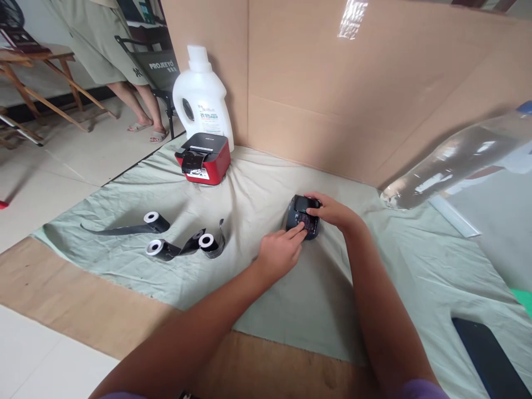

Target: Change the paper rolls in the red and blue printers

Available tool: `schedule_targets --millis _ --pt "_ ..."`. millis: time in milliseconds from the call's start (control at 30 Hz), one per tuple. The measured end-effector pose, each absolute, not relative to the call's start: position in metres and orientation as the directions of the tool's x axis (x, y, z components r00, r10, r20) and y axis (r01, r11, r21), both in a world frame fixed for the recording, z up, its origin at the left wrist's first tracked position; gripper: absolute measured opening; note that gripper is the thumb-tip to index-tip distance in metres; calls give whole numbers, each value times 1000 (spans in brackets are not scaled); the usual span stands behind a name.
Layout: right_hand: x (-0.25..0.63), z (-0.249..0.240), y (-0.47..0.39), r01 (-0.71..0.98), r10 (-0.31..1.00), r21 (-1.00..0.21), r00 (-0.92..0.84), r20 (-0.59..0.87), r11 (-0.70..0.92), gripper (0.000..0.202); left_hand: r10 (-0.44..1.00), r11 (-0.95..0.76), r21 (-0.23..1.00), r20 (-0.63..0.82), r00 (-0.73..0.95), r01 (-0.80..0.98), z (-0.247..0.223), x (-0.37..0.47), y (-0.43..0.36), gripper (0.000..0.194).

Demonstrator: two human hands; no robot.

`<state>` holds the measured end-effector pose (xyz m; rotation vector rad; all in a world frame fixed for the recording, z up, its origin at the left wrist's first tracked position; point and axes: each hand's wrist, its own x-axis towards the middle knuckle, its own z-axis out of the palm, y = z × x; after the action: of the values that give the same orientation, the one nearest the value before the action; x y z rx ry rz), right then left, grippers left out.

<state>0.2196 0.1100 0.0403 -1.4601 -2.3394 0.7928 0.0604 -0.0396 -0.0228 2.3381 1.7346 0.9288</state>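
Note:
A small dark box-shaped device [297,216] with rounded edges stands on the cloth, light print on its face; I cannot make out its exact kind. My right hand [328,210] holds it from the right, thumb over the front and fingers behind the top edge. From the lower left, my left hand [280,252] reaches to its front, with the forefinger and middle finger stretched out against the printed face and the other fingers partly curled. Left of my hands lie black paper rolls with white cores: one farther back [155,221], one in front [160,249], one nearer me [208,242].
A red and black printer [214,166] with a black strip sticking out stands before a white detergent jug [203,94]. Behind is a cardboard wall [311,83]. A clear plastic bottle [453,155] leans at right, above a dark phone [490,354]. A person [137,94] stands at back left.

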Motion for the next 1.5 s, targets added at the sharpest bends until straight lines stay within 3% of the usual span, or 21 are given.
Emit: schedule_targets --millis 100,267,367,533,767,867,1000,1167,1333,1433,1500 --pt "222 41 102 698 867 -690 -450 -213 193 53 893 -354 404 415 176 844 -23 60 -40 38" --pt "210 44 89 694 896 -706 -393 -205 143 55 872 -369 356 452 187 859 -25 60 -40 37" --pt "189 46 78 797 945 -600 -249 -212 76 63 847 -392 312 488 208 865 -25 60 -41 36" --pt "157 45 53 946 990 -324 -54 -133 9 104 777 -568 252 480 408 784 -23 59 -44 28" --pt "235 46 51 933 999 -359 9 40 5 87 785 -613 319 354 509 723 -24 60 -43 25" --pt "317 40 60 939 981 -330 147 130 -97 88 800 -596 340 322 505 727 -23 61 -43 27" --pt "418 30 76 921 938 -288 314 146 -263 93 815 -578 377 310 490 724 -21 63 -43 27" --pt "469 23 89 876 892 -287 434 123 -387 91 818 -574 375 315 482 728 -20 65 -42 26" --pt "470 24 89 859 868 -247 484 109 -448 85 805 -587 361 360 472 725 -24 65 -40 24" --pt "460 30 85 838 850 -211 524 54 -503 85 784 -584 310 457 421 750 -19 70 -47 18" --pt "444 34 79 854 842 -156 517 152 -496 90 736 -589 275 570 364 760 -3 71 -59 16"
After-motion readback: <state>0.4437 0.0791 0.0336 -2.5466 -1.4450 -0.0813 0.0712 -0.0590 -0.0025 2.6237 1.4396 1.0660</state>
